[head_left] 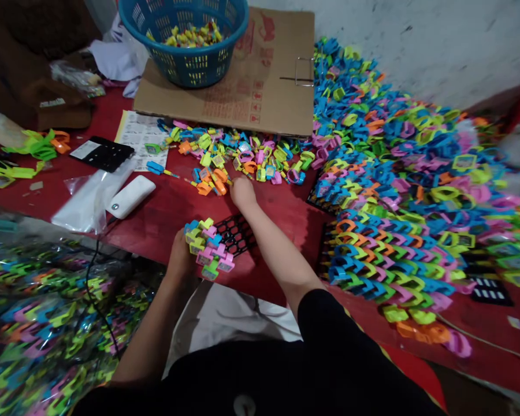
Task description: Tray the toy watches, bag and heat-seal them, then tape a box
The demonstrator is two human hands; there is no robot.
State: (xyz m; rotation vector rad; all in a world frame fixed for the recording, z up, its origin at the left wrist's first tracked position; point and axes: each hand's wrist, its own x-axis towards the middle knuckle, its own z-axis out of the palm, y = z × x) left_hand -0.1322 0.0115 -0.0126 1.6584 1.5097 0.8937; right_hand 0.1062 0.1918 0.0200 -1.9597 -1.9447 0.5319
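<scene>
With 12 o'clock pointing away from the person, a red table (286, 214) is stretching across the view. A mound of colourful toy wristwatches (364, 110) is spreading from 1 to 3 o'clock, and tight rows of toy watches (381, 254) are standing at about 4. Bagged toy watches (43, 329) are lying below the table's near edge at 8. A flattened cardboard sheet (281, 63) is lying at 12, and a blue slotted plastic basket (195, 60) is sitting on it at 11, holding small yellow pieces (195, 36).

The right forearm (275, 245) is slanting up from 5 o'clock toward 11, the elbow slightly bent, and the right hand (244, 193) is reaching palm down to the orange toy watches (212, 182) at the near side of a loose pile (260, 153); its fingertips are blurring into them, so whether they are pinching one I cannot tell. The left forearm (149, 326) is rising from 7, and the left hand (182, 254), at 8, is clamping the left end of a black grid tray (236, 234), its fingers partly hiding behind a cluster of toy watches (208, 248) filling that end. A white rounded device (131, 197) is lying at 9
</scene>
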